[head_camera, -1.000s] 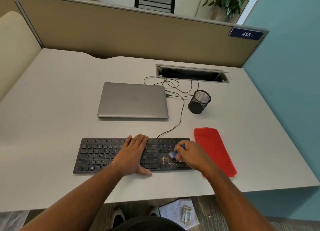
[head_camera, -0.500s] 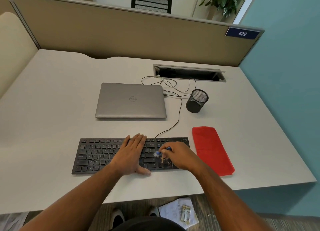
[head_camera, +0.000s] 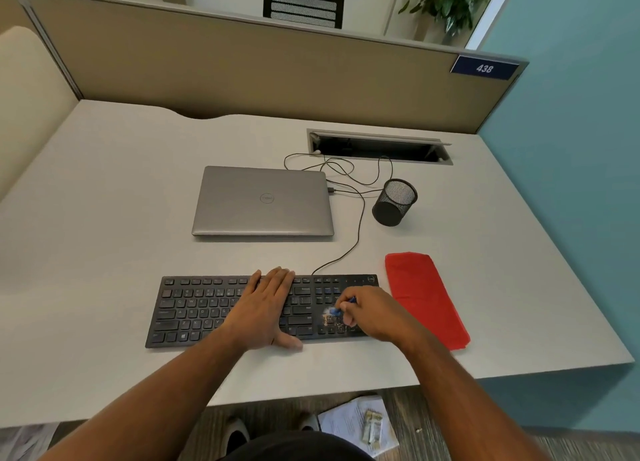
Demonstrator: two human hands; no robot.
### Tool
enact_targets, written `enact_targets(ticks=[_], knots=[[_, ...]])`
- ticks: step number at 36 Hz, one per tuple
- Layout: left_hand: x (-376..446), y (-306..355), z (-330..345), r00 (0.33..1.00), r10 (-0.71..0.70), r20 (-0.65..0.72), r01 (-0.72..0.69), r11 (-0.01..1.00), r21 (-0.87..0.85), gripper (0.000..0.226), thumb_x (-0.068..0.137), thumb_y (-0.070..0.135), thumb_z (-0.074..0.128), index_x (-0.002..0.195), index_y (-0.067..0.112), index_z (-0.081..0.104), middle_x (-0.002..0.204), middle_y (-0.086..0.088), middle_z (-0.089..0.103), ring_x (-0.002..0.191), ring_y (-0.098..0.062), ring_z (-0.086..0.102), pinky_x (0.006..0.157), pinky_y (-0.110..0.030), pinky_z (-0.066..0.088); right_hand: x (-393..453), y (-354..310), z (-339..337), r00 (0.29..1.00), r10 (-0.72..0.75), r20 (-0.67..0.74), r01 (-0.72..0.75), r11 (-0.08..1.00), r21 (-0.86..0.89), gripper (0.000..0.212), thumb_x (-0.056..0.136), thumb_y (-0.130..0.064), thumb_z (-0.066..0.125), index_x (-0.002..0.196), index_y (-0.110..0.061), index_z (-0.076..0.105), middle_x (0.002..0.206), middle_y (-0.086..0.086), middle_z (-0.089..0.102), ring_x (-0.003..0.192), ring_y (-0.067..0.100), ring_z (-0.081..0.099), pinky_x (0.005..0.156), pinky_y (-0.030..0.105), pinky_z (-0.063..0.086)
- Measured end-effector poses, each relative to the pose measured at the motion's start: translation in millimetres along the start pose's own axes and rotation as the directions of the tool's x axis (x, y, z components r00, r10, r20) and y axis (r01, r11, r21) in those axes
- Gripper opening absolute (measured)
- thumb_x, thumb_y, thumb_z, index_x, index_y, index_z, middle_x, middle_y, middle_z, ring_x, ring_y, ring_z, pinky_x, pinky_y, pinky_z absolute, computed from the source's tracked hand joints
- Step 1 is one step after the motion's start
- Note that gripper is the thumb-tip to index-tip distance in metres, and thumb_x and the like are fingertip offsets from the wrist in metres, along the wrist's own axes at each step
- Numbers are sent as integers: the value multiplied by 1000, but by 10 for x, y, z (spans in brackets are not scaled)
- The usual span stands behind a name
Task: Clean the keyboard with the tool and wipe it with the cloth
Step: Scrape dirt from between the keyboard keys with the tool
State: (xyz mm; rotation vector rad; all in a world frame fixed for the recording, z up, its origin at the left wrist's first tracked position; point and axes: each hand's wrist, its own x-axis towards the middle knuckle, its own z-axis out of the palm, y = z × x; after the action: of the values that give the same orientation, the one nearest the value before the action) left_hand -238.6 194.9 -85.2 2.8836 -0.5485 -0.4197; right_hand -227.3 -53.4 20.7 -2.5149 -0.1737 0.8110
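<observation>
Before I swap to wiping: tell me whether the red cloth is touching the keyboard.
Apart. The head view shows a strip of bare desk between the red cloth and the keyboard right end.

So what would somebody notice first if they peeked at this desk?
Probably the bright red cloth lying flat right of the black keyboard. Next, the right hand brushing crumbs off the keys with a small blue brush, while the left hand rests flat mid-keyboard.
</observation>
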Motion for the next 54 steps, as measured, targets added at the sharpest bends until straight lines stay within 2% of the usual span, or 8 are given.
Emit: enact_targets(ticks=[17,23,32,38,45,47,51,54], knots=[[0,-1,1,1000,1,-6,-1,1000,-4,147,64,103,47,164,15,-14,174,-5,-7,160,-22,-11,127,-45,-14,64,-135,-203,995,4,102,14,985,-175,16,100,-20,59,108,-16,73,95,-3,74,86,14,70,74,28,53],[3,-2,5,1000,2,-14,-2,1000,-20,147,63,102,48,164,14,-13,174,-6,-7,160,-23,-11,126,-44,-16,31,-70,-140,999,-4,-44,4,1000,-11,21,102,-23,53,105,-26,73,92,-8,73,85,12,70,81,38,60],[-7,3,-8,1000,1,-17,-1,1000,-18,146,64,102,48,164,14,-13,174,-5,-6,160,-22,-11,125,-43,-18,-79,-61,-84,997,7,76,-2,998,-62,21,104,-27,52,107,-19,72,96,-5,70,88,15,68,86,38,59],[-11,20,-27,1000,2,-14,-2,1000,-9,146,65,102,47,164,14,-14,174,-5,-8,159,-22,-12,124,-43,-18,-70,-28,5,994,12,-109,-8,999,40,20,106,-29,50,103,-25,70,86,-9,73,83,14,70,82,40,59],[-9,12,-17,1000,-1,-18,0,1000,-16,146,65,102,49,164,14,-13,174,-6,-6,160,-22,-11,125,-43,-18,-102,-32,125,994,49,-93,-47,999,26,30,105,-28,49,81,-21,66,75,-7,67,64,3,60,61,20,44],[-6,13,-19,1000,-1,-19,0,1000,-10,146,65,102,48,164,14,-13,174,-5,-6,160,-22,-11,125,-44,-17,-96,-20,117,990,52,-133,-33,989,146,30,105,-26,49,82,-18,67,70,-5,70,63,0,65,63,17,47],[-2,10,-8,1000,-2,-20,2,1000,-1,146,64,103,47,164,14,-13,174,-6,-5,160,-22,-11,125,-44,-18,-59,49,190,961,71,-267,8,958,286,25,104,-25,51,89,-23,70,77,-7,75,70,10,71,72,31,59],[2,16,-7,1000,-3,-16,3,1000,0,146,64,102,47,164,14,-13,174,-5,-5,160,-22,-11,124,-43,-19,-65,52,277,975,100,-198,-42,960,278,26,104,-25,51,87,-20,71,75,-4,75,69,11,71,76,34,60]])
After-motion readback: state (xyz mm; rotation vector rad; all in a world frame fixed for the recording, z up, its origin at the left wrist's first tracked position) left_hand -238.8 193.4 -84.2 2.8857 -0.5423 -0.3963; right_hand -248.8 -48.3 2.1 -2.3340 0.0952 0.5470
